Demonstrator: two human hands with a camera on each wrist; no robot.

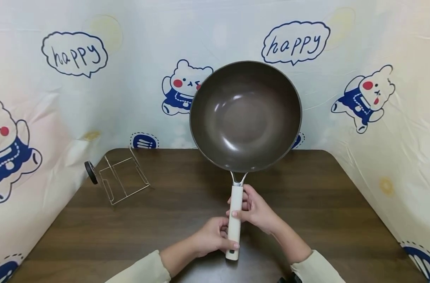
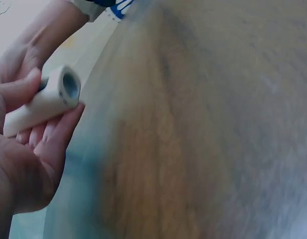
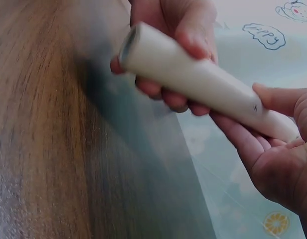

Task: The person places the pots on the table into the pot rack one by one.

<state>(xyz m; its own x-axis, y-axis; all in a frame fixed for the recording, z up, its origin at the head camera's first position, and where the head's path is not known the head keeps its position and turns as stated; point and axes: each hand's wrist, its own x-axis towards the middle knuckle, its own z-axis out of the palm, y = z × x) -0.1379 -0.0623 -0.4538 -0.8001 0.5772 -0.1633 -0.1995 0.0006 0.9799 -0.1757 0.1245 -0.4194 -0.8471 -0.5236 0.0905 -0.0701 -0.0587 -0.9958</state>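
Observation:
A deep brown wok [image 1: 246,118] is held up over the table, its inside facing the head camera and its cream handle [image 1: 235,220] pointing down. Low on the handle, the left hand [image 1: 211,237] grips near its end, thumb across the front. Higher up, just under the metal fork of the handle, the right hand [image 1: 255,208] holds it between thumb and fingers. In the left wrist view the handle's hollow end [image 2: 70,85] shows beside the left thumb. Both hands appear around the handle [image 3: 193,74] in the right wrist view.
On the left of the brown wooden table [image 1: 158,243] stands a thin wire rack [image 1: 124,179] with a round black piece [image 1: 91,172] at its side. A printed cloth [image 1: 130,98] with bears and lettering hangs behind and along both sides. A small dark object [image 1: 289,278] shows at the bottom edge.

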